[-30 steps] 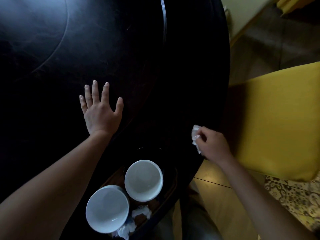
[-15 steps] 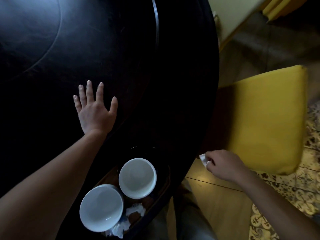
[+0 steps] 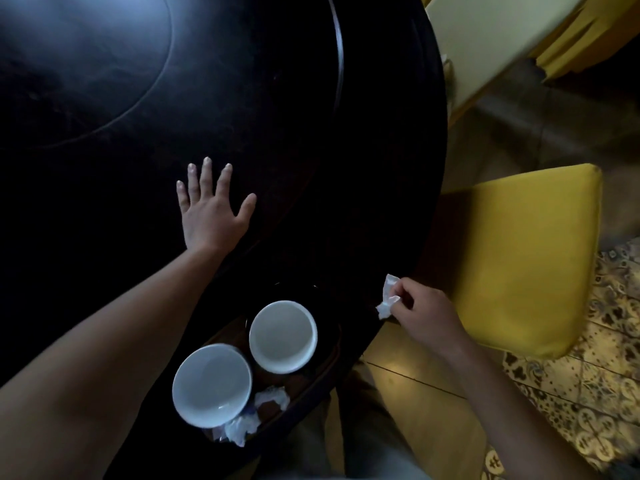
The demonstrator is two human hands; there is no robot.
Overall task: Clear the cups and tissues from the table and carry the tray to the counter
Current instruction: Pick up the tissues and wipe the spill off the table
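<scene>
Two white cups (image 3: 242,362) on tray (image 3: 329,362), left hand (image 3: 211,216) flat on table (image 3: 242,81), right hand (image 3: 426,318) pinching tissue (image 3: 388,299)

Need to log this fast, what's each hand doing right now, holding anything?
Left hand: open, fingers spread flat on the table, holding nothing.
Right hand: closed, pinching a crumpled tissue.

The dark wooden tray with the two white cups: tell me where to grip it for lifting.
Grip the dark wooden tray by its two short ends, one hand from each side, judging by its long shape. The two white cups stand along its middle, so an end grip should keep it level. The rims are dim here.
</scene>
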